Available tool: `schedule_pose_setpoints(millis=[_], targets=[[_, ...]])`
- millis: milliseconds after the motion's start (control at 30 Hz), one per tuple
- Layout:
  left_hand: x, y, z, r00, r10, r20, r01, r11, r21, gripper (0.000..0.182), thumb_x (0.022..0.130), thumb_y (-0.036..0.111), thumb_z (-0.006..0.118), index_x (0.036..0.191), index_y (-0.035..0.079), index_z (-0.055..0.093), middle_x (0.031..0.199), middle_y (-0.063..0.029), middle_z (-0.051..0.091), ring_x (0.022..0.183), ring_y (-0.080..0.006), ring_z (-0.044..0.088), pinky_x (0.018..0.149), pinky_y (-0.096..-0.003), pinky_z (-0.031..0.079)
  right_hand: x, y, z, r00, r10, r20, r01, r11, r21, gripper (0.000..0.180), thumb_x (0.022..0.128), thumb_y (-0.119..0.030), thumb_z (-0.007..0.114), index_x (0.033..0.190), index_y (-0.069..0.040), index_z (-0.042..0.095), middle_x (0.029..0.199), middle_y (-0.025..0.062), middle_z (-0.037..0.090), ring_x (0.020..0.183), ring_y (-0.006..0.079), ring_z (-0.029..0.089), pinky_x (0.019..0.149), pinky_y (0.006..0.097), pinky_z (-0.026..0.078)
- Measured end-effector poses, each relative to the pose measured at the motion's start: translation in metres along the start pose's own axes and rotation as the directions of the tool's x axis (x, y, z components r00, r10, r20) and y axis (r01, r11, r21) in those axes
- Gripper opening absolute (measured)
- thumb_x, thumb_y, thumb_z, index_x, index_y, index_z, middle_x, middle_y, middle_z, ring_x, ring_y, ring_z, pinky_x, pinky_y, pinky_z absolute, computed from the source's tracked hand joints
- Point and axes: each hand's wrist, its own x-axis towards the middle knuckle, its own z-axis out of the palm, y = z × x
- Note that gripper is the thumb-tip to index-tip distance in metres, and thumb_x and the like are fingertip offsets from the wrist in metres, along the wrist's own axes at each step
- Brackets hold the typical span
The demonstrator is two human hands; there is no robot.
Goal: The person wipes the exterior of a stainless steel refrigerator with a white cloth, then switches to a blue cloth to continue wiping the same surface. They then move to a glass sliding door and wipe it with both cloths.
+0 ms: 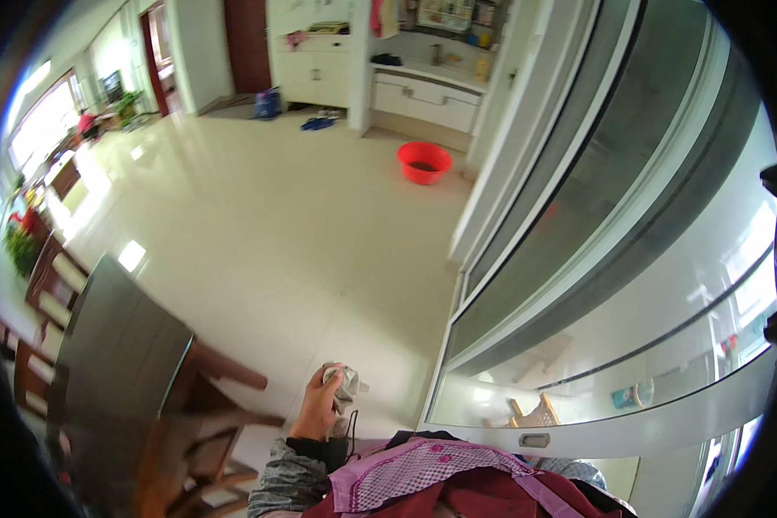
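Observation:
My left hand (316,406) is closed around a crumpled whitish-grey cloth (346,390), held low in front of me above the tiled floor (337,259). Its sleeve is grey and patterned, with a dark cuff. My right hand is out of view. At the bottom, a pink checked garment (427,469) with a dark red part covers my front. Just to the right stands a white-framed sliding glass door (596,162), with a recessed pull (534,441) in its frame near my body.
A dark dining table (123,337) and wooden chairs (213,453) stand to my left. On the floor ahead sits a red plastic basin (425,177), before a white washbasin cabinet (424,100). Blue slippers (317,123) and a blue bag (267,103) lie farther back.

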Motion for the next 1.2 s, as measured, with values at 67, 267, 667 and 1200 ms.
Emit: schedule_pose_setpoints(millis=[67, 267, 667, 1200], targets=[[0.029, 0.028, -0.006, 0.995, -0.085, 0.051, 0.077, 0.987, 0.139, 0.037, 0.095, 0.011, 0.064, 0.131, 0.008, 0.057, 0.11, -0.0063, 0.064, 0.083, -0.0138, 0.063, 0.048, -0.0272, 0.046, -0.018, -0.026, 0.022, 0.995, 0.091, 0.037, -0.093, 0.993, 0.069, 0.049, 0.089, -0.051, 0.06, 0.105, -0.006, 0.07, 0.103, 0.0266, 0.07, 0.097, 0.0429, 0.068, 0.086, 0.051, 0.053], [0.104, 0.059, 0.018, 0.985, -0.076, 0.155, 0.042, 0.976, 0.213, 0.055, 0.084, -0.006, 0.051, 0.137, 0.01, 0.052, 0.118, -0.0089, 0.06, 0.091, -0.0192, 0.065, 0.053, -0.0279, 0.05, -0.054, -0.086, 0.078, 0.964, 0.255, 0.069, -0.264, 0.929, 0.258, 0.048, 0.089, -0.05, 0.061, 0.105, -0.006, 0.071, 0.103, 0.0261, 0.07, 0.096, 0.0426, 0.069, 0.086, 0.0511, 0.053], [0.243, 0.064, 0.122, 0.844, -0.394, 0.364, 0.3, 0.909, 0.288, 0.019, 0.096, 0.019, 0.066, 0.103, 0.002, 0.062, 0.096, -0.0084, 0.068, 0.092, -0.0217, 0.069, 0.081, -0.0386, 0.058, 0.034, -0.11, 0.121, 0.917, 0.393, 0.069, -0.372, 0.78, 0.503, 0.046, 0.088, -0.047, 0.061, 0.105, -0.006, 0.071, 0.102, 0.025, 0.071, 0.094, 0.042, 0.069, 0.085, 0.0512, 0.054], [0.405, 0.037, 0.321, 0.039, -0.864, 0.503, -0.225, 0.483, 0.846, 0.046, 0.096, 0.024, 0.068, 0.134, 0.001, 0.055, 0.093, -0.0017, 0.064, 0.085, -0.0098, 0.06, 0.076, -0.0266, 0.051, 0.084, -0.33, -0.118, 0.474, 0.678, -0.562, -0.252, 0.716, 0.651, 0.035, 0.092, -0.04, 0.063, 0.109, -0.009, 0.064, 0.098, 0.0207, 0.069, 0.091, 0.0413, 0.066, 0.077, 0.0506, 0.052]])
